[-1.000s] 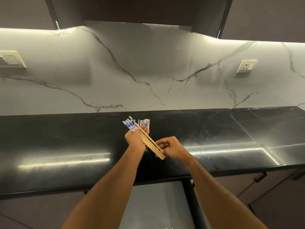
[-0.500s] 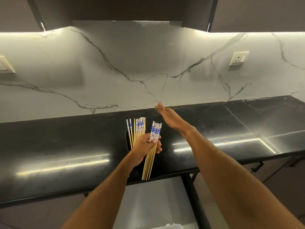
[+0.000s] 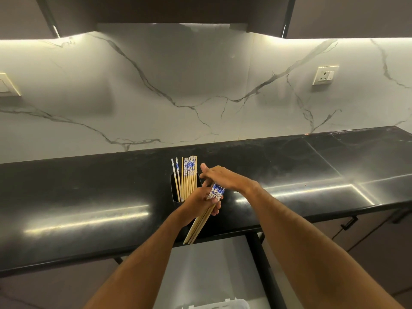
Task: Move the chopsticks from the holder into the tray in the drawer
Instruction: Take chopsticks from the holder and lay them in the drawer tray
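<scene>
A black holder [image 3: 175,192] stands on the black counter and holds several wooden chopsticks [image 3: 188,177] with blue-and-white tops. My left hand [image 3: 201,202] is shut on a bundle of the same chopsticks [image 3: 198,226], their plain tips pointing down over the counter's front edge. My right hand [image 3: 219,175] reaches flat and open just above that bundle, fingers toward the chopsticks in the holder, holding nothing. Below, the open drawer [image 3: 214,270] shows a grey floor, and the rim of a white tray [image 3: 214,305] peeks in at the bottom edge.
The black counter [image 3: 89,197] runs left to right under a marble backsplash. A wall socket [image 3: 325,75] sits at the right, a switch plate [image 3: 7,84] at the far left. Dark cabinets hang overhead, and cabinet doors with handles [image 3: 349,222] lie below right.
My right hand has come back down from the far side of the counter toward the holder, close over the bundle. My left hand keeps its bundle, now tilted more to the right.
</scene>
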Demonstrator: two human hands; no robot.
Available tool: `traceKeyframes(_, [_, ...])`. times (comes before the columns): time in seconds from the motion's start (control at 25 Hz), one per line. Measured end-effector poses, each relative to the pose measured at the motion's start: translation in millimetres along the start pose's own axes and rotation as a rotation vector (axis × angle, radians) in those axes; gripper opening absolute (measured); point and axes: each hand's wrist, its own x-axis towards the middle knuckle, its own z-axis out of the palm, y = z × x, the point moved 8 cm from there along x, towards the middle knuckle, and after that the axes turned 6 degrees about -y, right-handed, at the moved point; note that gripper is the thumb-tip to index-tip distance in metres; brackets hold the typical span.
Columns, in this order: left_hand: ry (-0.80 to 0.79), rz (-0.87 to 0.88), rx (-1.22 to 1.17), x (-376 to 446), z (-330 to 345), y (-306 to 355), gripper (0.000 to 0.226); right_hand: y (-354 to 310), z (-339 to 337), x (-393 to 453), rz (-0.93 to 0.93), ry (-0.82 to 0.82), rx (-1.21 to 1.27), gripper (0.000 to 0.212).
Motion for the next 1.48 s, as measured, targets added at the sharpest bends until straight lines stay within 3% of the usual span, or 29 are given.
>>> traceKeyframes(0.12, [0.013, -0.072, 0.163, 3, -2, -7, 0.014, 10, 4, -9, -0.031, -0.104, -0.179, 0.038])
traceKeyframes(0.32, [-0.04, -0.211, 0.362, -2, 2, -19, 0.01, 35, 24, -19, 0.046, -0.216, -0.458, 0.012])
traceKeyframes(0.4, [-0.068, -0.238, 0.419, -3, 7, -17, 0.01, 43, 31, -21, 0.056, -0.186, -0.523, 0.02])
traceKeyframes(0.68, [-0.151, -0.386, 0.511, -34, 25, -49, 0.02, 82, 42, -51, 0.057, -0.152, -0.651, 0.007])
traceKeyframes(0.88, [-0.171, -0.358, 0.816, -43, 67, -58, 0.018, 89, 111, -62, 0.043, -0.204, -0.786, 0.014])
traceKeyframes(1.24, [-0.215, -0.368, 0.939, -128, 133, -144, 0.014, 151, 220, -116, 0.11, -0.206, -0.737, 0.008])
traceKeyframes(1.48, [-0.13, -0.331, 0.983, -177, 183, -191, 0.03, 192, 291, -148, 0.107, -0.155, -0.746, 0.03])
